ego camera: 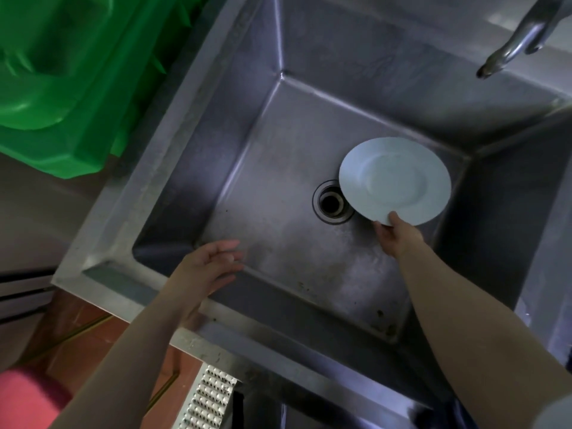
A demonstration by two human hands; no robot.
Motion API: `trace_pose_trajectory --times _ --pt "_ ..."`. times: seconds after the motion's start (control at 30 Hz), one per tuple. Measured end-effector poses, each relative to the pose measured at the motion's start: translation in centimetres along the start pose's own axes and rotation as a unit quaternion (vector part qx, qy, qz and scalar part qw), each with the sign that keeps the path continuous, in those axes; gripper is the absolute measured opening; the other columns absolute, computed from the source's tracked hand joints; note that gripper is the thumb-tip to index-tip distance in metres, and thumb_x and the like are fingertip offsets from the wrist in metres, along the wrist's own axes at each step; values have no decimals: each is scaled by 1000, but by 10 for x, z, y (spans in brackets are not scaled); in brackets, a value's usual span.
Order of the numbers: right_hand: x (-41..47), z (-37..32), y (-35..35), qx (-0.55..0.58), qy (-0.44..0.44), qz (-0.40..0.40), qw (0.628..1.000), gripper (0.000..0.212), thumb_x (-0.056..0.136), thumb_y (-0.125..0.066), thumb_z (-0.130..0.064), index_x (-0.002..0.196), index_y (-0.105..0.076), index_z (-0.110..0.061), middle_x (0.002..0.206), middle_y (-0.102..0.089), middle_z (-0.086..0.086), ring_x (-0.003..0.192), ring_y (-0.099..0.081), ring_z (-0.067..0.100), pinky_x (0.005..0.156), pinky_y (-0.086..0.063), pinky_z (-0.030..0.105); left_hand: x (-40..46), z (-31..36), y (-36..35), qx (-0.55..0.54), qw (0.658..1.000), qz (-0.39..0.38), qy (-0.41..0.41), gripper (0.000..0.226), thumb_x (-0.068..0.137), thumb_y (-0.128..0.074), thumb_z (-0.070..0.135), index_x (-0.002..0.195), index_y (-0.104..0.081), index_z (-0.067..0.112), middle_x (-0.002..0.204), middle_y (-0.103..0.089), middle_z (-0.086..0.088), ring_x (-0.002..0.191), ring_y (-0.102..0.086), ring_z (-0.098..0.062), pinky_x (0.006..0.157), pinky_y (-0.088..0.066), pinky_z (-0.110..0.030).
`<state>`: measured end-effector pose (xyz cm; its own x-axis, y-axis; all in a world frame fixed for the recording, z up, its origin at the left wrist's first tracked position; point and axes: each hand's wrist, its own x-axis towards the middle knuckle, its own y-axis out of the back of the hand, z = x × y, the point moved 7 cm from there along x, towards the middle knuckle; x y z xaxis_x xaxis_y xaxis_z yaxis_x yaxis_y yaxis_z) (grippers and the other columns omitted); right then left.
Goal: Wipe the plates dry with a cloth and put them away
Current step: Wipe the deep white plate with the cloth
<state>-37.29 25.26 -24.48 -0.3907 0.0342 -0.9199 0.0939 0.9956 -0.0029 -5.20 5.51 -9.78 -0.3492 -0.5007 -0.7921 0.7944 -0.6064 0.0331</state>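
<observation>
Head view looks straight down into a deep steel sink (198, 168), and your right hand (397, 235) pinches the near rim of a pale blue plate (394, 181) right of frame centre. Your thumb lies on the plate's upper face and the fingers curl beneath it. The plate is face up, its shallow well toward you; being round, it has no long axis, and it looks tilted slightly, with the gripped edge pointing toward the lower part of the frame. Its left edge overlaps the dark drain (331, 202) in the picture; whether the plate touches the sink floor cannot be told.

Your left hand (210, 264) hovers over the basin's lower-left corner, just above the near wall, fingers relaxed and loosely spread, pointing right, holding nothing.

A metal faucet spout (510, 48) reaches in from the upper right. A green plastic crate (62, 88) fills the upper left, beside the sink. A red object (28, 397) sits at lower left, and a perforated metal strip (207, 397) at the bottom edge.
</observation>
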Motion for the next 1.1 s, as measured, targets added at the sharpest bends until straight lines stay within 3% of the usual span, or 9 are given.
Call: trace_pose_trajectory --times 0.13,0.43,0.6,0.67,0.77,0.83,0.93,1.0,1.1 --pt "-14 -7 11 -44 43 17 998 37 90 -65 -10 125 -54 -6 112 -64 11 77 -65 20 47 -56 24 -3 1 -1 3 1000 -8 0 24 95 -50 6 106 -63 23 107 -70 -4 94 -69 -14 78 -50 -28" --pt "-80 -10 34 -167 125 -41 977 15 86 -68 -3 100 -64 -6 95 -67 10 83 -66 24 64 -55 32 -12 17 -14 50 998 -36 -9 28 98 -46 5 121 -54 17 115 -65 -5 105 -61 -19 89 -46 -30" --pt "-150 -27 28 -255 197 -140 936 7 86 -68 -6 92 -69 -3 88 -73 14 79 -69 27 65 -56 33 -22 47 -28 90 994 -24 -65 33 91 -56 -5 122 -56 5 115 -62 -14 96 -58 -19 77 -46 -18" --pt "-184 -37 23 -281 231 -187 913 9 87 -66 -7 91 -70 1 89 -73 19 79 -68 30 61 -55 32 -27 66 -36 55 994 -27 -91 39 94 -46 -10 132 -47 0 115 -56 -16 86 -56 -18 66 -47 -14" --pt "-239 -56 20 -315 298 -238 869 11 87 -67 -11 85 -73 -3 86 -72 20 75 -65 34 57 -55 31 -37 93 -50 4 993 -47 -108 36 100 -42 5 135 -42 11 123 -54 -10 100 -58 -25 82 -48 -34" --pt "-275 -67 21 -321 339 -265 844 17 83 -70 -21 85 -74 -4 87 -72 22 75 -66 36 58 -55 32 -48 116 -57 15 985 -60 -159 29 99 -49 12 127 -50 14 118 -60 -4 101 -62 -22 81 -52 -33" --pt "-318 -78 26 -326 388 -290 812 21 79 -74 -30 84 -76 -10 83 -73 16 70 -67 29 56 -53 26 -66 144 -57 32 966 -52 -253 16 93 -56 4 97 -63 18 89 -74 7 78 -68 -13 62 -54 -21" --pt "-339 -84 33 -321 422 -282 799 9 81 -70 -26 81 -78 -22 79 -75 5 67 -69 16 54 -52 21 -78 154 -55 37 953 -48 -296 21 89 -60 1 94 -67 20 83 -75 3 81 -70 -19 68 -57 -28" --pt "-364 -91 45 -314 483 -251 778 15 79 -66 -25 80 -78 -35 77 -75 -6 68 -70 7 56 -54 19 -95 160 -58 0 943 -74 -324 22 86 -67 7 102 -68 22 97 -73 -7 95 -69 -27 85 -55 -43"
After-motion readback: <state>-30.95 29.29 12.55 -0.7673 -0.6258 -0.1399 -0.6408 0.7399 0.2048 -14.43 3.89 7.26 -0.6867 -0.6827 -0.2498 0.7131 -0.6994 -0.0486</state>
